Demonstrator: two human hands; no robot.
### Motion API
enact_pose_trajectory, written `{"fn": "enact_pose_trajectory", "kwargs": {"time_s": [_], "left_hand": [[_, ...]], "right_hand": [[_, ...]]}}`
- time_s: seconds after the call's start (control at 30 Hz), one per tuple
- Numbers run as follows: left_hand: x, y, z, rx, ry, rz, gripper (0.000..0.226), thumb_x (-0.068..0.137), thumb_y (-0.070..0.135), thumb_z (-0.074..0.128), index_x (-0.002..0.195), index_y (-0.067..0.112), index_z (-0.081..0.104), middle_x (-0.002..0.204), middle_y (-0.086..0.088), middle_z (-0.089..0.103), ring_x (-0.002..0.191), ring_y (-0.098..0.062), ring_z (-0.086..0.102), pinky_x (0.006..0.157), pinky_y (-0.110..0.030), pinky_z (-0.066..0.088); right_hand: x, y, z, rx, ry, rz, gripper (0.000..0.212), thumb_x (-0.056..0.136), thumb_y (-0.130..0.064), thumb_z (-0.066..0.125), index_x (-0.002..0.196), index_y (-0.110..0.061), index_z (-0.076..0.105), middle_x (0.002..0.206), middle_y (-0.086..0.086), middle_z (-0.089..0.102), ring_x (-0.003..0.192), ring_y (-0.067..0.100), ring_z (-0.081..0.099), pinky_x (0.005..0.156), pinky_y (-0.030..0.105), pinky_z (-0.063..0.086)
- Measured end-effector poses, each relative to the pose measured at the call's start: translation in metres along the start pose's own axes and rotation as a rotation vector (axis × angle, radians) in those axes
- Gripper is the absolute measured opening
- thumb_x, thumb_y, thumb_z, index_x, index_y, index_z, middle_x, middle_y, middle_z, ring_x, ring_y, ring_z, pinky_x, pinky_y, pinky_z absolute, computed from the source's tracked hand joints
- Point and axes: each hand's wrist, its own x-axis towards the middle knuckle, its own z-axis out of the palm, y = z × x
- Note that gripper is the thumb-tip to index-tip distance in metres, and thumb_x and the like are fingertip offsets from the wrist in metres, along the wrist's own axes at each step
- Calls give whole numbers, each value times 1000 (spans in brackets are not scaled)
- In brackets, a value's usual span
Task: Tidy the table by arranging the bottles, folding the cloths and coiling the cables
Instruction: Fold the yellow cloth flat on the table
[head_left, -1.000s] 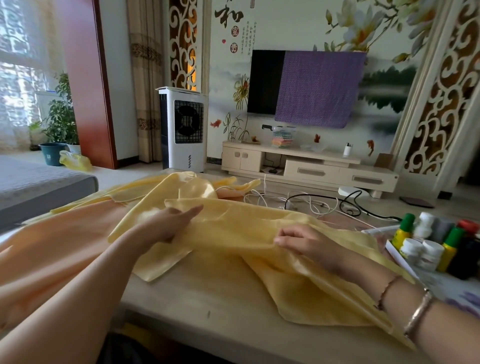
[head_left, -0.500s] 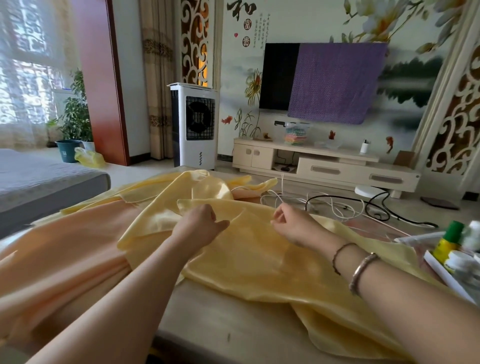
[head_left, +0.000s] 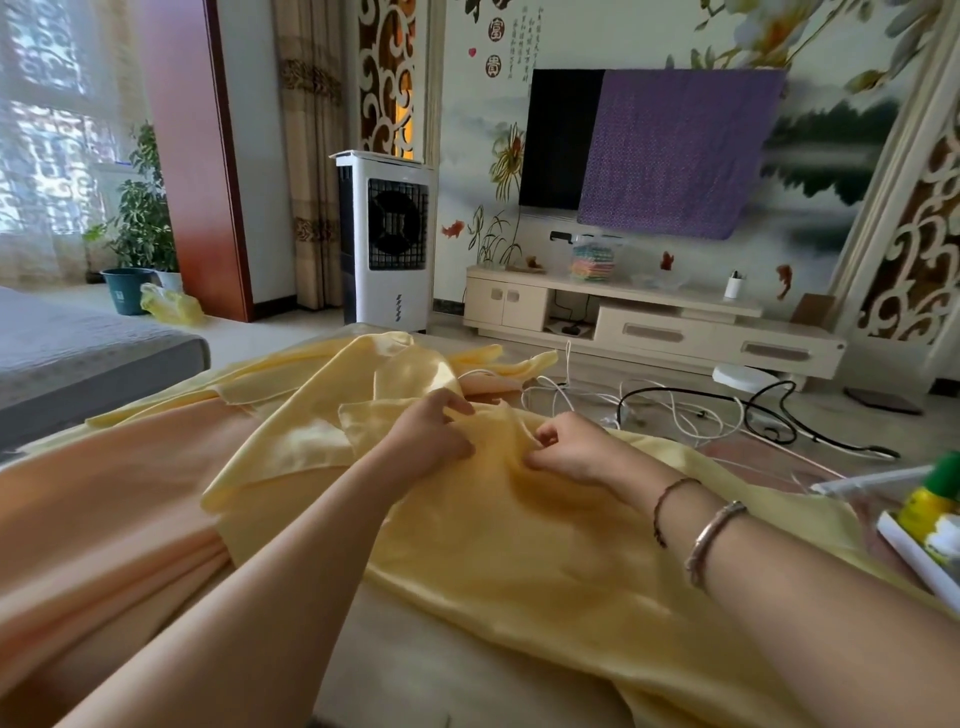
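Note:
A shiny yellow cloth (head_left: 524, 551) lies rumpled across the middle of the table (head_left: 426, 670). My left hand (head_left: 431, 436) and my right hand (head_left: 569, 449) sit close together on its far part, and each pinches a fold of the fabric. A peach cloth (head_left: 104, 514) is spread over the table's left side, partly under the yellow one. Tangled white cables (head_left: 587, 400) and a black cable (head_left: 769, 415) lie at the far right of the table. At the right edge a green-capped yellow bottle (head_left: 935, 493) stands in a white tray (head_left: 914, 556), mostly cut off.
Beyond the table stand a white air cooler (head_left: 387, 244), a low TV cabinet (head_left: 649, 322) and a wall TV half covered by a purple cloth (head_left: 675, 150). A grey bed (head_left: 78, 353) is at the left, with potted plants (head_left: 137, 234) by the window.
Both hands have moved away from me and toward each other along the yellow cloth, from flat and apart to pinching its far part. My view has shifted left, so most bottles left the frame.

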Motion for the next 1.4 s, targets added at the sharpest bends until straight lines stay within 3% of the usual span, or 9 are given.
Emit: {"fn": "enact_pose_trajectory", "kwargs": {"time_s": [0.1, 0.2, 0.43, 0.63, 0.83, 0.97, 1.1, 1.23, 1.4], "left_hand": [[-5, -1, -5, -146, -32, 44, 46, 78, -2, 66, 115, 24, 57, 112, -7, 64, 90, -24, 62, 69, -33, 55], [-11, -4, -10, -238, -5, 48, 48, 75, 7, 76, 115, 26, 58, 106, -6, 67, 93, -26, 66, 75, -38, 58], [-12, -6, -18, -269, 168, 71, 38, 73, 7, 76, 106, 23, 65, 89, -3, 70, 75, -14, 67, 54, -20, 51], [-9, -11, -27, -351, 89, 20, 49, 77, -16, 56, 109, 20, 63, 97, -15, 71, 86, -30, 67, 79, -44, 57], [-4, -17, -32, -377, 131, -17, 32, 82, 1, 64, 108, 20, 65, 99, -20, 68, 84, -30, 64, 86, -45, 55], [2, -19, -32, -284, 244, -3, 29, 82, 3, 63, 106, 19, 65, 90, -8, 65, 76, -22, 61, 62, -28, 51], [4, -25, -26, -101, 325, 26, 31, 83, 0, 58, 108, 16, 61, 91, -5, 63, 90, -25, 62, 77, -35, 55], [4, -29, -16, 154, 332, 95, 33, 86, 1, 49, 115, 14, 57, 96, -4, 58, 78, -14, 52, 56, -21, 38], [3, -25, -1, 291, 348, 95, 38, 85, -1, 46, 119, 13, 55, 110, -13, 58, 86, -26, 55, 68, -32, 44]], "right_hand": [[-9, -2, -4, 187, 24, -115, 9, 89, -18, 62, 80, -15, 62, 76, -2, 58, 69, 11, 52, 61, 22, 40], [-14, -4, -6, 327, 20, -185, 21, 92, -21, 63, 96, -1, 64, 85, 4, 59, 77, 13, 53, 68, 23, 42], [-5, -11, -8, 332, 159, -227, 36, 79, -28, 78, 65, -17, 47, 61, -8, 45, 55, 5, 40, 48, 12, 31], [3, -9, -9, 281, 132, -207, 24, 86, -40, 69, 77, -18, 63, 71, -9, 57, 64, 4, 50, 52, 11, 37], [8, -4, -5, 233, 165, -221, 17, 90, -27, 65, 74, -20, 64, 73, -8, 62, 68, 6, 55, 59, 19, 42], [11, -6, -1, 171, 213, -259, 23, 90, -31, 65, 69, -22, 62, 66, -10, 58, 59, 1, 50, 50, 10, 35], [4, 2, -5, 25, 124, -252, 19, 88, -34, 65, 79, -18, 64, 70, -7, 60, 62, 4, 52, 55, 17, 39], [-18, 25, -20, -133, 59, -161, 13, 84, -31, 66, 88, -19, 63, 81, -4, 63, 74, 12, 57, 69, 28, 47], [-63, 69, -60, -307, 56, -13, 9, 78, -29, 66, 77, -24, 57, 80, -4, 62, 75, 15, 56, 71, 30, 44]]}}
